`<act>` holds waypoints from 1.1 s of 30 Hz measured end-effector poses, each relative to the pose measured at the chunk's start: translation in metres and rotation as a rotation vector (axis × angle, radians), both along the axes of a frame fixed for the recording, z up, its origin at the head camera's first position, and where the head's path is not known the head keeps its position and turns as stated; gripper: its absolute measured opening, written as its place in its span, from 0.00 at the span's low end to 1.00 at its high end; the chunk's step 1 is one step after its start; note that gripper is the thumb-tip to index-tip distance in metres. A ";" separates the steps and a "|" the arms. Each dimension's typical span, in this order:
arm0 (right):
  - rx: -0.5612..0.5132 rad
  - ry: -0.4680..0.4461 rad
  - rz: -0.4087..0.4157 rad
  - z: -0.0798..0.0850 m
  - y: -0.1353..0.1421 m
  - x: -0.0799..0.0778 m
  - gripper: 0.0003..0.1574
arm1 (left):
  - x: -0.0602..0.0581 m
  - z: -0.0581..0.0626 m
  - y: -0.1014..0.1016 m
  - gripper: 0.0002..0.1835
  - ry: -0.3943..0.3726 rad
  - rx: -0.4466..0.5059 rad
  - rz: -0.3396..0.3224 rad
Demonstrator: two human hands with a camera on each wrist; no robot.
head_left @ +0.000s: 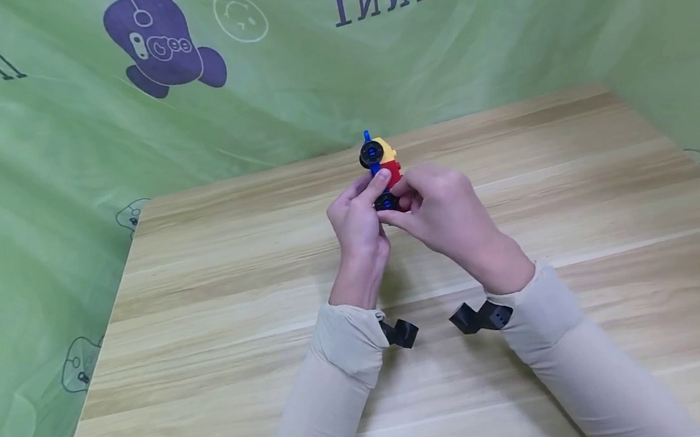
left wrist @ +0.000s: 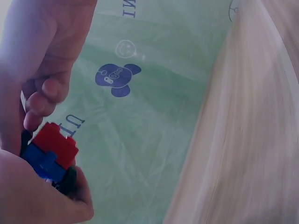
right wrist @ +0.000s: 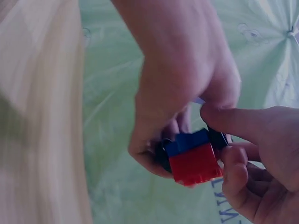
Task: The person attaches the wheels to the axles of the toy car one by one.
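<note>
A small toy car [head_left: 392, 172] built of red, yellow and blue blocks with black wheels is held up over the table's far part, tilted on end. My left hand [head_left: 357, 221] grips it, with the thumb along its blue base. The right hand [head_left: 447, 210] pinches its near end by the lower wheel [head_left: 387, 202]. In the left wrist view the red block [left wrist: 56, 144] sits against the blue base, between both hands. The right wrist view shows the red block [right wrist: 195, 163] too, with the right thumb [right wrist: 233, 122] at a dark wheel and the left fingers around the other side.
The wood-grain table [head_left: 218, 322] stretches beneath both arms. A green printed curtain [head_left: 296, 101] hangs behind its far edge and along the sides. Black wrist cameras [head_left: 401, 333] stick out from both sleeves, facing each other.
</note>
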State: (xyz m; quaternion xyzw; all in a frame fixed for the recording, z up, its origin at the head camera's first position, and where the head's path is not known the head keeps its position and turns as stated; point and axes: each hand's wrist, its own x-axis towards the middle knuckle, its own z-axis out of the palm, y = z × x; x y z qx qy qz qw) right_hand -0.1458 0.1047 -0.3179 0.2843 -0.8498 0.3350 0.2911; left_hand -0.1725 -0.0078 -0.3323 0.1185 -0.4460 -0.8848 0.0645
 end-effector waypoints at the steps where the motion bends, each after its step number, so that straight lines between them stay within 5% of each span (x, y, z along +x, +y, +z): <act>1: -0.001 -0.017 0.001 0.002 0.002 0.000 0.21 | 0.000 0.000 0.000 0.15 0.007 -0.009 -0.010; 7: -0.058 -0.157 0.005 0.011 0.023 -0.003 0.41 | 0.000 0.001 -0.004 0.14 -0.008 -0.027 -0.123; 13: 0.062 -0.231 0.086 0.015 0.044 -0.012 0.70 | -0.002 -0.001 -0.013 0.17 -0.034 0.017 -0.366; 17: 0.119 -0.271 0.139 0.014 0.048 -0.016 0.68 | -0.004 -0.004 -0.016 0.21 -0.045 0.041 -0.506; 23: 0.107 -0.324 0.173 0.008 0.045 -0.020 0.59 | -0.006 -0.010 -0.019 0.21 -0.101 0.029 -0.552; 28: 0.114 -0.356 0.183 0.000 0.043 -0.026 0.55 | -0.011 -0.016 -0.027 0.26 -0.089 -0.132 -0.680; 33: 0.173 -0.463 0.130 -0.013 0.042 -0.033 0.57 | -0.019 -0.020 -0.043 0.29 -0.169 -0.520 -0.703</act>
